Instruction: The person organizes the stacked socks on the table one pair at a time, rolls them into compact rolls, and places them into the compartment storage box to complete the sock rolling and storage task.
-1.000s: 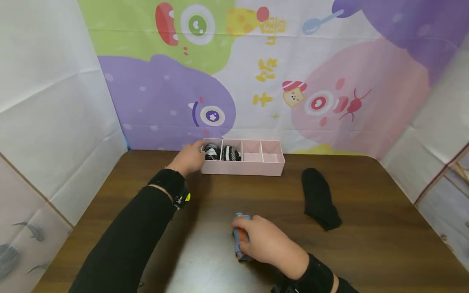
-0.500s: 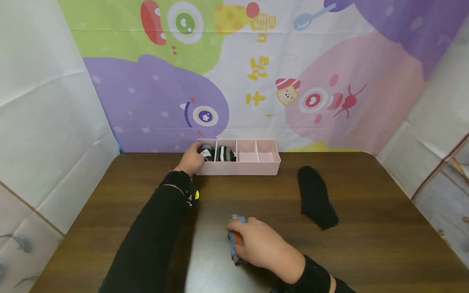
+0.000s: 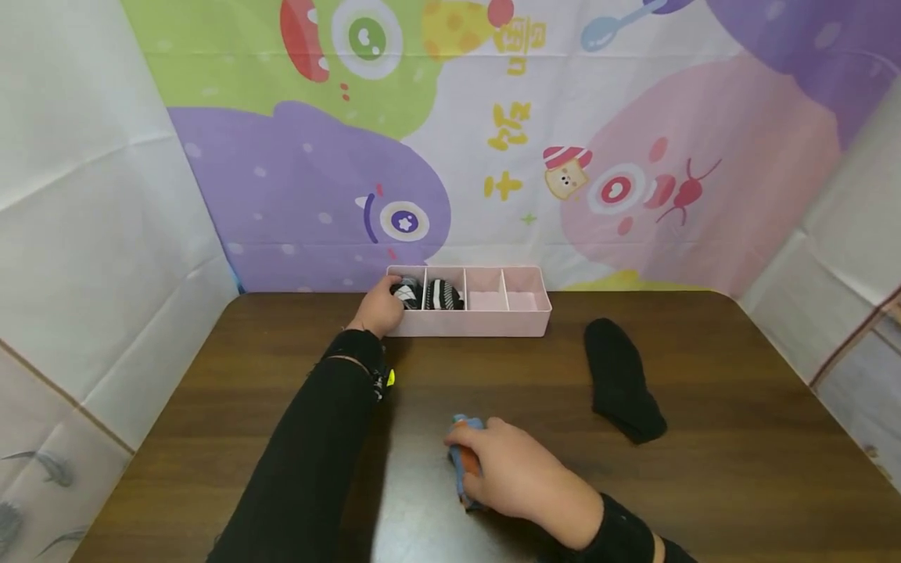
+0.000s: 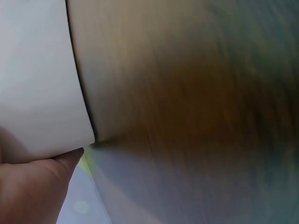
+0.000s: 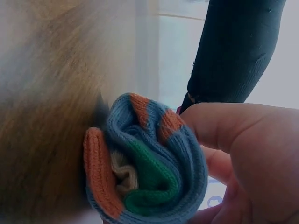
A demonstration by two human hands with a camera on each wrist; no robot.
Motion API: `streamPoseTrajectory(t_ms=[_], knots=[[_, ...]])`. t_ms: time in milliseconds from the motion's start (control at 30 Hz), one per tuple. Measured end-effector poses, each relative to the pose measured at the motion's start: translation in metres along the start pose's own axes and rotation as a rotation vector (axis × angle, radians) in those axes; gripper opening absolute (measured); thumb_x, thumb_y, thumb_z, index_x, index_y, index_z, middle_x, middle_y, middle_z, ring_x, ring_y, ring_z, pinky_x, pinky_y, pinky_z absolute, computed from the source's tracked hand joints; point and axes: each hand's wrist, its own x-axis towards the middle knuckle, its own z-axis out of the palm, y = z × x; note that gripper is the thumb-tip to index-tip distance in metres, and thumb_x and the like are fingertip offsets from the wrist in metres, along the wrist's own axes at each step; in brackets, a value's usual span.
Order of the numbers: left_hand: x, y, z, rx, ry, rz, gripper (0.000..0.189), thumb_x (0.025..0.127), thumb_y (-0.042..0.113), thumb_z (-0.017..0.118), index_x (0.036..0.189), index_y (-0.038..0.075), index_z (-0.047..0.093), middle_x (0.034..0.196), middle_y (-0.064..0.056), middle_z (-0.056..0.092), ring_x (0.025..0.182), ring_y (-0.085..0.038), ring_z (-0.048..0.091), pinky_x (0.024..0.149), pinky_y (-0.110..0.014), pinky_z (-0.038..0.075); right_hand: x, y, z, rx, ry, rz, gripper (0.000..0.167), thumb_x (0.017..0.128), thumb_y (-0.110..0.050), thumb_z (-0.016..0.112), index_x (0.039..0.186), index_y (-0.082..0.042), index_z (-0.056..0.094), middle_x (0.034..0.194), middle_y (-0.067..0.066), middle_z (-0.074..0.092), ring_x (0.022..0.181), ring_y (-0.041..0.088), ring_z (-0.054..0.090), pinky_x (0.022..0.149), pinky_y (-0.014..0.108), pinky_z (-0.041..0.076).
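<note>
My left hand (image 3: pixel 380 306) grips the left end of a pink divided box (image 3: pixel 470 324) at the back of the table. In the left wrist view, my thumb (image 4: pixel 37 186) lies along the edge of the box's smooth wall (image 4: pixel 42 84). A black-and-white patterned rolled sock (image 3: pixel 407 292) sits in the leftmost compartment, and a striped black-and-white rolled sock (image 3: pixel 443 295) fills the one beside it. Nearer the front, my right hand (image 3: pixel 517 473) holds a rolled blue-and-orange striped sock (image 3: pixel 462 465) on the table. Green and cream inner layers show at its end in the right wrist view (image 5: pixel 154 177).
A flat black sock (image 3: pixel 622 381) lies on the brown wooden table (image 3: pixel 718 469) at the right. The box's two right compartments hold nothing visible. A cartoon-printed cloth (image 3: pixel 317 180) hangs behind the table, with pale panels at both sides.
My left hand has shifted a little right and closer round the box's front left corner, its forearm swinging right. The right hand keeps its hold on the rolled sock in nearly the same spot.
</note>
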Motion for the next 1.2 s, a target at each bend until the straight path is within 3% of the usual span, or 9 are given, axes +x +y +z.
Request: streamPoseTrajectory(t_ms=[167,300,467,633,767,967,1200], knots=[[-0.005,0.004,-0.006,0.001,-0.008,-0.026,0.064,0.091,0.001,0.034,0.155,0.000,0.036,0.156,-0.022,0.042,0.141,-0.036,0.040,0.119,-0.045,0.028,0.003,0.001,-0.014,-0.043,-0.032,-0.079,0.044,0.088,-0.017,0.076,0.131,-0.020,0.067,0.085,-0.005,0.056,0.080,0.014,0.050,0.065,0.029,0.046],[-0.013,0.010,-0.008,0.001,-0.048,-0.055,0.066,0.092,0.002,0.033,0.157,0.001,0.033,0.159,-0.021,0.039,0.142,-0.035,0.039,0.119,-0.045,0.029,0.011,0.005,-0.039,-0.154,-0.023,-0.095,0.039,0.088,-0.015,0.074,0.126,-0.015,0.067,0.073,-0.008,0.052,0.079,0.016,0.050,0.066,0.031,0.046],[-0.022,0.017,-0.004,0.004,-0.080,-0.083,0.068,0.092,0.002,0.033,0.160,0.004,0.030,0.160,-0.019,0.037,0.140,-0.034,0.040,0.117,-0.046,0.030,0.037,0.016,-0.091,-0.195,0.008,0.029,0.045,0.089,-0.018,0.072,0.134,-0.018,0.064,0.088,0.001,0.061,0.079,0.018,0.057,0.067,0.033,0.049],[-0.028,0.027,-0.001,-0.011,-0.093,-0.104,0.070,0.092,0.001,0.032,0.161,0.007,0.027,0.164,-0.016,0.032,0.146,-0.031,0.035,0.119,-0.046,0.027,0.065,0.029,-0.145,-0.025,0.037,0.162,0.054,0.095,-0.016,0.065,0.147,-0.018,0.055,0.112,0.013,0.062,0.086,0.024,0.065,0.062,0.032,0.057],[-0.031,0.036,0.003,0.000,-0.094,-0.072,0.069,0.092,0.001,0.033,0.161,0.004,0.026,0.164,-0.018,0.032,0.143,-0.032,0.038,0.118,-0.044,0.030,0.085,0.043,-0.172,-0.020,0.106,0.215,0.054,0.095,-0.019,0.063,0.148,-0.017,0.053,0.119,0.016,0.060,0.098,0.030,0.063,0.075,0.037,0.057],[-0.036,0.045,0.011,-0.004,-0.098,-0.070,0.070,0.092,0.000,0.034,0.161,0.005,0.027,0.161,-0.018,0.036,0.127,-0.032,0.045,0.112,-0.043,0.035,0.108,0.063,-0.182,0.055,0.128,0.276,0.055,0.097,-0.021,0.059,0.151,-0.012,0.050,0.125,0.017,0.059,0.107,0.032,0.062,0.090,0.043,0.054],[-0.039,0.050,0.021,-0.010,-0.102,-0.077,0.069,0.093,0.001,0.035,0.161,0.007,0.028,0.160,-0.017,0.038,0.124,-0.031,0.047,0.111,-0.042,0.036,0.124,0.079,-0.169,0.041,0.143,0.284,0.059,0.098,-0.021,0.058,0.154,-0.007,0.046,0.129,0.019,0.059,0.111,0.032,0.061,0.094,0.045,0.051]])
